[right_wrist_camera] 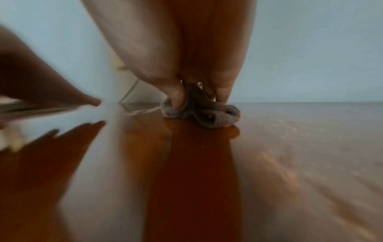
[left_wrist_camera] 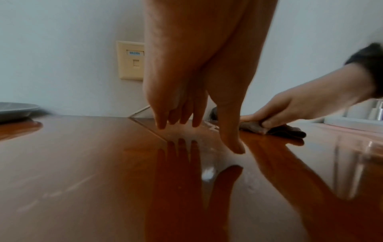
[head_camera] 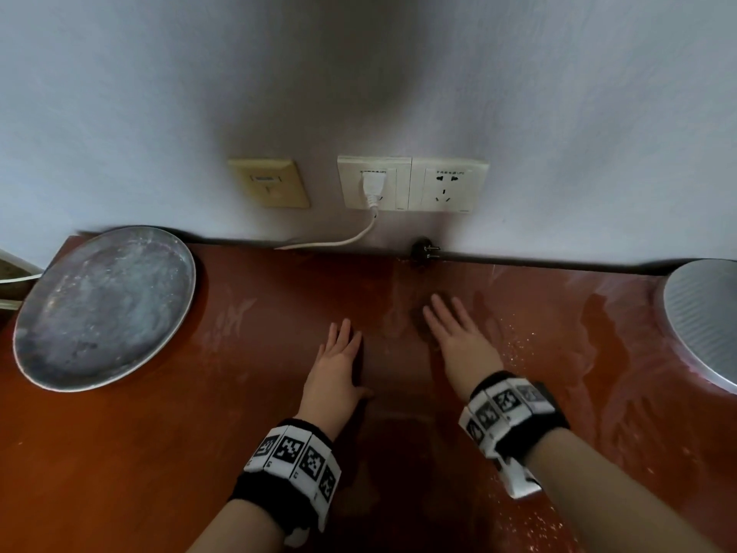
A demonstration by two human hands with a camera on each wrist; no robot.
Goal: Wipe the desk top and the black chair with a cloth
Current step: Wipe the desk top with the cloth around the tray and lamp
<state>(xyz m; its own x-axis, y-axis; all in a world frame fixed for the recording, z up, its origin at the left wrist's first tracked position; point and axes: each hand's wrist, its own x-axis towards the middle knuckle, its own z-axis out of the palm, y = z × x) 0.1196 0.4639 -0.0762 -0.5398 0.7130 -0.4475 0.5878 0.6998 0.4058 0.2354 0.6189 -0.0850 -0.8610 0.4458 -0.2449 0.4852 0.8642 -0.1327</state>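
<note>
1 cloth point(left_wrist_camera: 273, 129), grey-brown, bunched up | 1 tabletop point(head_camera: 159, 453), glossy reddish | 2 plates | right hand point(head_camera: 458, 341) pressing cloth, thumb tucked into its folds | left hand point(head_camera: 335, 373) fingers released, flat on top

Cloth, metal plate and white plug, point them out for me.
cloth point(right_wrist_camera: 209, 114), right wrist view, bunched folds below the fingers
metal plate point(head_camera: 103, 309), head view, middle of its flat face
white plug point(head_camera: 373, 184), head view, plug body

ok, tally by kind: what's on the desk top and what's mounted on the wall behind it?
Cloth, under the right hand: 1
Round metal tray: 1
Round grey ribbed object at the right edge, cut off: 1
Loose black plug: 1
White power sockets: 2
Beige data port: 1
Total: 7
</note>
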